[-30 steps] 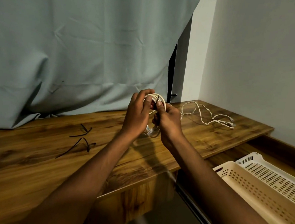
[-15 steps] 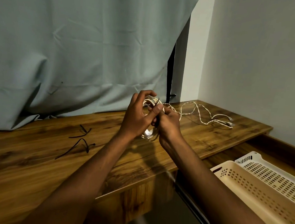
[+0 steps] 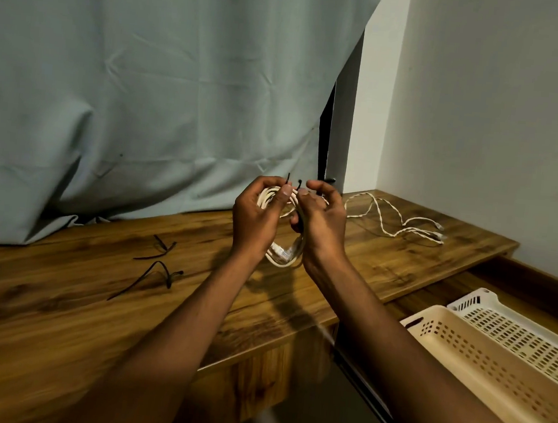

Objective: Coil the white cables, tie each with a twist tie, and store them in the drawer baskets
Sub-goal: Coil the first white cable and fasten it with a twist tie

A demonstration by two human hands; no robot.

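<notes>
A coiled white cable (image 3: 284, 252) hangs between both hands above the wooden desk (image 3: 59, 310). My left hand (image 3: 257, 216) grips the top of the coil and pinches one end of a black twist tie (image 3: 289, 178). My right hand (image 3: 321, 218) holds the coil's right side and pinches the tie's other end, which sticks up at its fingertips. A second white cable (image 3: 401, 222) lies loose and uncoiled on the desk's far right. Two spare black twist ties (image 3: 156, 268) lie on the desk to the left.
A grey-green curtain (image 3: 146, 98) hangs behind the desk. At lower right an open drawer holds a beige perforated basket (image 3: 480, 360) and a white basket (image 3: 514, 319) behind it. A plain wall stands to the right.
Both hands have moved slightly apart at the top of the coil, and the two black ends of the tie now stick up between the fingertips.
</notes>
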